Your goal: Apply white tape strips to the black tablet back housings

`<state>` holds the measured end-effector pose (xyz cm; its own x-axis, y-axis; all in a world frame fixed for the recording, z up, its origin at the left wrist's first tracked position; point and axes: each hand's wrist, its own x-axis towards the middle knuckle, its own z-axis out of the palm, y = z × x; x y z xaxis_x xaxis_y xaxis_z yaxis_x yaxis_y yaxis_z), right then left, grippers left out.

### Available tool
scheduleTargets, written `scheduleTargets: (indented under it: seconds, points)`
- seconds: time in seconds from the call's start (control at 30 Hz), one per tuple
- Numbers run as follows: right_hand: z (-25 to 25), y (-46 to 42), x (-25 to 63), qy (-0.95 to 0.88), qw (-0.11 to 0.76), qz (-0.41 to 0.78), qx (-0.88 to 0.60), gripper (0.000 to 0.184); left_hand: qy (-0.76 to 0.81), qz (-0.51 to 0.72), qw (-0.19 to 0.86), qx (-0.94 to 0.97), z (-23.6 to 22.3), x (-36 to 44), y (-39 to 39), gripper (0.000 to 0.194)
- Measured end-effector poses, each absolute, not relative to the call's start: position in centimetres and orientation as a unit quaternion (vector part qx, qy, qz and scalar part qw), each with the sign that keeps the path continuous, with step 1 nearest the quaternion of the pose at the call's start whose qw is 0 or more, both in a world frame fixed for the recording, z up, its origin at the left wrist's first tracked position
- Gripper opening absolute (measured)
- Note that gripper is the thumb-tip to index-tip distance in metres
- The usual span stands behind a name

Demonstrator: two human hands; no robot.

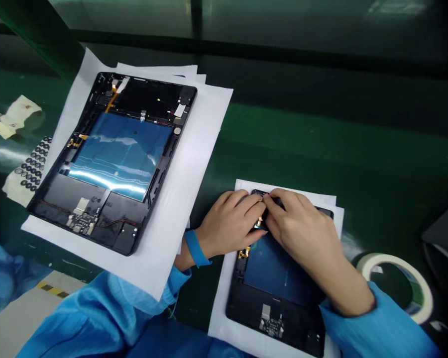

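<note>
An opened tablet point(276, 301) lies on white paper at the lower right, its blue-covered battery point(272, 271) and small circuit board point(272, 326) exposed. Over its upper left corner, my left hand point(233, 221) has its fingers bent and held together, the thumb lower down across the housing. My right hand point(302, 226) meets it there, thumb and index finger pinched close to the left fingertips. Whatever is between the fingers of either hand is too small or hidden to make out. Both hands cover much of the tablet's top end.
A second opened tablet point(85, 191) rests on stacked white sheets point(194, 164) at the left, partly over my left sleeve. Sheets of black ring stickers point(33, 164) lie further left. A roll of masking tape point(423, 288) is right of my right arm. Another blue sleeve point(3, 268) shows at the left edge.
</note>
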<state>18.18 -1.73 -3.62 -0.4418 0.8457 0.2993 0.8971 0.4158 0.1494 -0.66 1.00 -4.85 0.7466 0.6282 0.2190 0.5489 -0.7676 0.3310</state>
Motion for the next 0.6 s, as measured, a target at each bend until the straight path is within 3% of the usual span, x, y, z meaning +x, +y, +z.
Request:
scheduleTargets:
  seconds: [0.17, 0.4, 0.6]
  points:
    - [-3.6, -2.2, 17.7, -0.843, 0.079, -0.108, -0.520, 0.027, 0.319, 0.150, 0.135, 0.926, -4.5, -0.7, 1.3, 0.051]
    - [-1.7, -5.9, 20.6, -0.837, 0.082, -0.123, -0.527, 0.043, 0.305, 0.163, 0.085, 0.935, -4.9, -0.6, 2.3, 0.038]
    - [-2.7, -13.1, 31.4, -0.631, 0.170, -0.315, -0.688, 0.038, 0.301, 0.158, 0.067, 0.938, -4.9, -0.7, 2.4, 0.037]
